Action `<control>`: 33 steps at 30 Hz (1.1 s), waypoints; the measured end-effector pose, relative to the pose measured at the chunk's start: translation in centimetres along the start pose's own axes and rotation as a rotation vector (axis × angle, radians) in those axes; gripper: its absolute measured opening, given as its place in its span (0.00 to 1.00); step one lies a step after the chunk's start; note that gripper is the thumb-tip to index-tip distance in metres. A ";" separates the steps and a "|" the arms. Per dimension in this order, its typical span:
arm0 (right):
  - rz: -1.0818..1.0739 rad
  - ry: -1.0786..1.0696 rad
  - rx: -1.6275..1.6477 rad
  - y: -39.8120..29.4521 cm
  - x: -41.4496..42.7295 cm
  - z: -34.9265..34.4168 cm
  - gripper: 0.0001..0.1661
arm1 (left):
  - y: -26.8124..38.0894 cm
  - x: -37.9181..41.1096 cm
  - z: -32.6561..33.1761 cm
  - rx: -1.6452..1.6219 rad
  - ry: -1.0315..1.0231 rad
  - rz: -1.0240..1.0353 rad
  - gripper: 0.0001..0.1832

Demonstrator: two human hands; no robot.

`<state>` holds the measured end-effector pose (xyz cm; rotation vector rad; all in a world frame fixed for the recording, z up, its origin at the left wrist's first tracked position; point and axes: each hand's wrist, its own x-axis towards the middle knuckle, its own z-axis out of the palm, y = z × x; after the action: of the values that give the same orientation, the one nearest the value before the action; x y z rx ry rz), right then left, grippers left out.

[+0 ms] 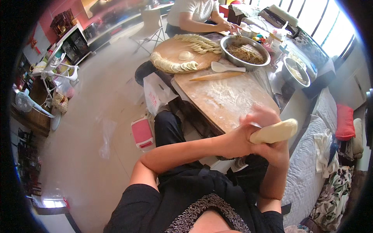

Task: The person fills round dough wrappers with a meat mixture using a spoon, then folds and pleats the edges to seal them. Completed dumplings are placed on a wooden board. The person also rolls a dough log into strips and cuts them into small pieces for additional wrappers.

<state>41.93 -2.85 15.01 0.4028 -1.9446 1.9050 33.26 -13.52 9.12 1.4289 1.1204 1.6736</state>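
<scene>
My left hand (237, 141) is closed around the near end of a thick roll of pale dough (275, 131), held up over the board's near right corner. My right hand (272, 151) is against and behind the dough; the blurred fingers beyond it are partly hidden, so their grip is unclear. A small shiny edge shows between the hands. Below and ahead lies a floured wooden board (201, 96), with a tapered wooden rolling pin (217, 76) and a white plastic spoon (227, 68) at its far edge.
A round wooden board (166, 54) bears rows of dumplings and a dough disc (185, 55). Beside it are a steel bowl of filling (265, 62) and another metal bowl (304, 84). A person (195, 17) sits across the table. A plastic bag (154, 93) hangs at the left edge.
</scene>
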 end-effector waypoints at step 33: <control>0.126 0.107 0.041 -1.7 -0.7 1.0 0.12 | 2.9 0.2 -0.4 0.089 -0.269 -0.451 0.17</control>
<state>43.29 -3.98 16.15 0.1891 -1.9042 2.0036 32.97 -14.65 11.78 1.2875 1.2590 1.0974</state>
